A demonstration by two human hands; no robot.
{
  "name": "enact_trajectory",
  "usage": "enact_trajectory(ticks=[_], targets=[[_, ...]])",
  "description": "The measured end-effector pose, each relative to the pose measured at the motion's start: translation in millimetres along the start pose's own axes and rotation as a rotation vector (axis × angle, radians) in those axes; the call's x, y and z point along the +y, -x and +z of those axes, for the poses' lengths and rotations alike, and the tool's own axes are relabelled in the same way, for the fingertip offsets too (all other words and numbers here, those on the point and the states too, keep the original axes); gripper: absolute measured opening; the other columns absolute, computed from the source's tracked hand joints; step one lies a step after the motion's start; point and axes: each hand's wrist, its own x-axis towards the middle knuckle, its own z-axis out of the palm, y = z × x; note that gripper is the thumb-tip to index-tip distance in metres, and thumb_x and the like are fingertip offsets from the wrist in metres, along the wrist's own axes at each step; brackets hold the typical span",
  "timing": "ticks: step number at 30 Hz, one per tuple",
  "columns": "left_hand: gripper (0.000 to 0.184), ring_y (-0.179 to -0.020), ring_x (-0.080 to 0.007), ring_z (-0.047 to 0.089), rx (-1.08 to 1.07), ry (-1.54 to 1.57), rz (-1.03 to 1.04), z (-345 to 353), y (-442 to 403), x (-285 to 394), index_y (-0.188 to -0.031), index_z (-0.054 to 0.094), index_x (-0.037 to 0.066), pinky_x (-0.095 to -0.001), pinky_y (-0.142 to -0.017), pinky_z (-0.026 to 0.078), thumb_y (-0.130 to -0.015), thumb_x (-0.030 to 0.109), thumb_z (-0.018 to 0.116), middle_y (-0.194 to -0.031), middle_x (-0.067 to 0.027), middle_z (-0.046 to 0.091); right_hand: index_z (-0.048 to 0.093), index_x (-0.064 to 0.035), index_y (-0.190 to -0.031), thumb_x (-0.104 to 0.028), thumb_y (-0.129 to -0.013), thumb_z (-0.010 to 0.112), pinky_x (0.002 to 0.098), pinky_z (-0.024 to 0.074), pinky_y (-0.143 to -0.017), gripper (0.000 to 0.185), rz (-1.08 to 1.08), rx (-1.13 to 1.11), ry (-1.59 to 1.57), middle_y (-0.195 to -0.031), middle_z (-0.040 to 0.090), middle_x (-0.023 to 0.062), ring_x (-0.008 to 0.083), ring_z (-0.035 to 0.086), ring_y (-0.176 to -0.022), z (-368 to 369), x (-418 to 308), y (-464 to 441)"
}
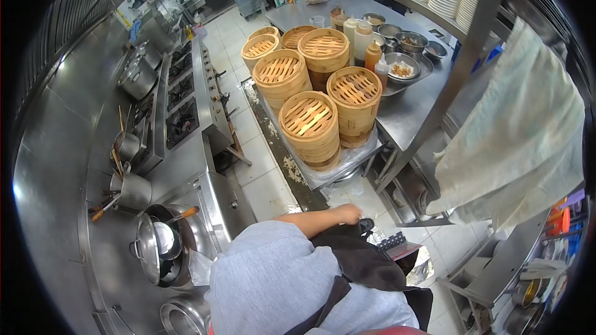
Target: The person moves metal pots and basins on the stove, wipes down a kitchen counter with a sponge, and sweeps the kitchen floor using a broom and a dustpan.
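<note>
My left hand (349, 213) is in front of my body at the lower middle, its fingers curled closed; whatever they may hold is hidden. My forearm comes out of a grey sleeve (264, 236) and lies over a black apron (347, 260). Just right of the hand shows a small black object (366, 226), low down. A dark, light-dotted item (392, 242) is farther right, beside the apron. My right hand does not show.
Stacked bamboo steamers (308, 118) stand ahead on a low plastic-covered surface. A steel counter (397, 118) holds bottles (373, 56) and bowls (403, 67). Left are burners (181, 105), pots (131, 189) and a wok (167, 242). A cloth (515, 124) hangs right; floor tiles (254, 174) look wet.
</note>
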Motion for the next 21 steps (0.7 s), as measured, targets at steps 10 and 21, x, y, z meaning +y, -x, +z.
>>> enact_trajectory(ticks=[10, 21], targets=[[0.022, -0.087, -0.0300, 0.063, -0.285, 0.049, -0.327, 67, 129, -67, -0.091, 0.067, 0.004, -0.0401, -0.075, 0.051, -0.071, 0.012, 0.061, -0.087, -0.0179, 0.065, 0.059, -0.0122, -0.122, -0.014, -0.074, 0.060, 0.0373, 0.0505, -0.075, 0.048, 0.083, -0.031, -0.035, -0.083, 0.067, 0.0179, 0.0296, 0.065, -0.079, 5, 38, 11], [0.022, -0.086, -0.0292, 0.063, -0.170, 0.214, -0.383, 4, 102, -112, -0.091, 0.067, 0.004, -0.0391, -0.074, 0.051, -0.071, 0.011, 0.061, -0.087, -0.0174, 0.065, 0.059, -0.0120, -0.121, -0.013, -0.074, 0.060, 0.0368, 0.0508, -0.073, 0.047, 0.158, 0.002, -0.122, -0.083, 0.067, 0.0173, 0.0288, 0.065, -0.077, 0, 33, 37]])
